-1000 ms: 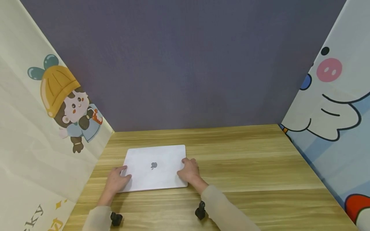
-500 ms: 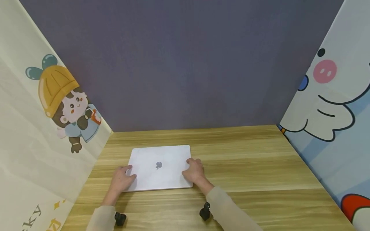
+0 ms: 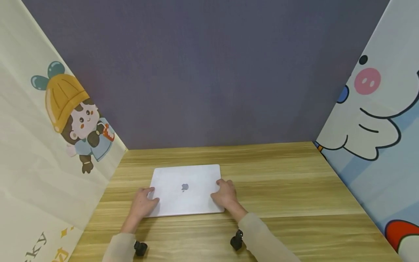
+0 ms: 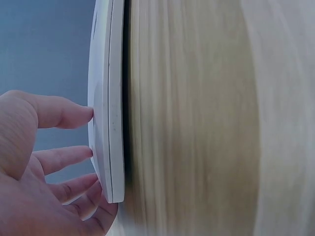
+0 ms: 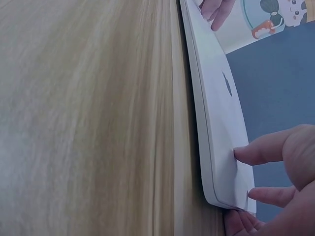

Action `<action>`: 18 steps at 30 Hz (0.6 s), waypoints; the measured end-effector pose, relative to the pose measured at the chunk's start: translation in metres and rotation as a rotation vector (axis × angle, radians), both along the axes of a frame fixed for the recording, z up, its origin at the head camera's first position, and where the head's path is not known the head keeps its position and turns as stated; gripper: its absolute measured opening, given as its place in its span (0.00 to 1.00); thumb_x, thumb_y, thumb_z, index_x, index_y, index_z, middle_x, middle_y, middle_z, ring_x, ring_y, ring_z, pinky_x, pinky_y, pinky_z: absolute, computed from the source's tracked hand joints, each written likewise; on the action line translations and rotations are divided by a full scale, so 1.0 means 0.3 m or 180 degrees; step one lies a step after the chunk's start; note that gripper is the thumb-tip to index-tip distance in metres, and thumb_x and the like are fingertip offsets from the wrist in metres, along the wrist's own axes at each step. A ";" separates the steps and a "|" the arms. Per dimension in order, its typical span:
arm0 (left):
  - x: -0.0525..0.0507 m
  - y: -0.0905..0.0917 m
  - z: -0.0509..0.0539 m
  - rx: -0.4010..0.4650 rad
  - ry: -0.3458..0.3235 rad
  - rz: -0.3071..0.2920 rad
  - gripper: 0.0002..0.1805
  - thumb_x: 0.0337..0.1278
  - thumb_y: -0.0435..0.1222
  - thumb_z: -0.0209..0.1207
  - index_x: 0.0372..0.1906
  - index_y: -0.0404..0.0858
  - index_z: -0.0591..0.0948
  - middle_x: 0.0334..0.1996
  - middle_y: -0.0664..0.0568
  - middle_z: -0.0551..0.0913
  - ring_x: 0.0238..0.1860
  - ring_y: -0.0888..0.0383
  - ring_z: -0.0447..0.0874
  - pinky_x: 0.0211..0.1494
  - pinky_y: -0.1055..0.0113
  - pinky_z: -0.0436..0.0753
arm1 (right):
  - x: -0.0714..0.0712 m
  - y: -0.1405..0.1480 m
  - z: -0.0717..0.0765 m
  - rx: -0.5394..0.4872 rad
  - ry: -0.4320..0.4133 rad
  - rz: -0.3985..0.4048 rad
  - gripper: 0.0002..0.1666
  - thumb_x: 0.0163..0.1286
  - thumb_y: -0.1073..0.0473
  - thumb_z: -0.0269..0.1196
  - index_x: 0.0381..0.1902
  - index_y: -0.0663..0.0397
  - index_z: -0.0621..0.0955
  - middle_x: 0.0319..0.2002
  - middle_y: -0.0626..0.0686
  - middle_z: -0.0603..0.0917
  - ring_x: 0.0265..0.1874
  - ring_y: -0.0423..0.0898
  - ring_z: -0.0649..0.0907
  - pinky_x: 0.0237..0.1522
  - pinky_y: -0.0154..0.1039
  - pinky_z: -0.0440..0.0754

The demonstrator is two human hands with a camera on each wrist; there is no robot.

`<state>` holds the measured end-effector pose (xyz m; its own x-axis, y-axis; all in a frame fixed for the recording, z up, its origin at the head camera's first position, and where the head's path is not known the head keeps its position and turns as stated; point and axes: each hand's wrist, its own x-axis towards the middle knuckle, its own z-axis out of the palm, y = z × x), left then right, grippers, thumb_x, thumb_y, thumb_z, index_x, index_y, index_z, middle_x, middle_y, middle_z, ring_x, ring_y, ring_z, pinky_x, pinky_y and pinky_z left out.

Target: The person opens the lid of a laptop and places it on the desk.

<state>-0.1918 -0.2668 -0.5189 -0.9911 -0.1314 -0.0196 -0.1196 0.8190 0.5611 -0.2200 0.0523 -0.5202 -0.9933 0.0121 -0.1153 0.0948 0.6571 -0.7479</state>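
Observation:
A closed silver laptop (image 3: 184, 200) with a dark apple logo lies flat on the wooden table. At its left edge my left hand (image 3: 143, 203) grips it, thumb and index finger on the lid. In the left wrist view, the other fingers of that hand (image 4: 54, 167) curl round the side of the laptop (image 4: 115, 123). My right hand (image 3: 226, 194) holds the right edge, thumb on the lid. Seen from the right wrist, some fingertips of this hand (image 5: 280, 182) reach below the corner of the laptop (image 5: 216, 128).
The wood-grain table (image 3: 294, 189) extends on both sides and in front of the laptop. Behind it rises a dark grey-blue panel (image 3: 209, 72). Cartoon-printed sheets stand at left (image 3: 49, 189) and right (image 3: 370, 174). A small black device (image 3: 237, 240) sits by the right sleeve.
The laptop has shifted to the right across the table, with both hands moving along on its edges. The head view has also swung slightly.

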 end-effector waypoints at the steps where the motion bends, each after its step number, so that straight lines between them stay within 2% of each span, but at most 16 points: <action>1: 0.001 0.004 0.000 0.0007 0.0011 -0.0003 0.29 0.56 0.35 0.65 0.61 0.22 0.77 0.58 0.23 0.72 0.60 0.28 0.72 0.63 0.34 0.72 | 0.000 0.003 0.000 0.0002 -0.0002 -0.0010 0.36 0.50 0.67 0.70 0.61 0.67 0.78 0.51 0.65 0.74 0.48 0.58 0.75 0.52 0.54 0.81; 10: 0.007 0.045 -0.001 0.0039 0.0038 -0.0001 0.29 0.55 0.34 0.65 0.60 0.22 0.77 0.57 0.25 0.74 0.59 0.29 0.72 0.60 0.34 0.73 | -0.004 0.033 -0.012 -0.0045 -0.0023 -0.0057 0.37 0.51 0.66 0.69 0.62 0.67 0.78 0.53 0.67 0.73 0.50 0.59 0.74 0.51 0.54 0.82; 18: 0.001 0.075 -0.002 0.0088 0.0036 0.0020 0.29 0.55 0.34 0.65 0.61 0.23 0.77 0.58 0.26 0.73 0.61 0.29 0.71 0.62 0.34 0.72 | -0.009 0.061 -0.016 0.0004 -0.0046 -0.0098 0.37 0.51 0.65 0.70 0.62 0.65 0.78 0.52 0.67 0.73 0.49 0.60 0.76 0.51 0.55 0.82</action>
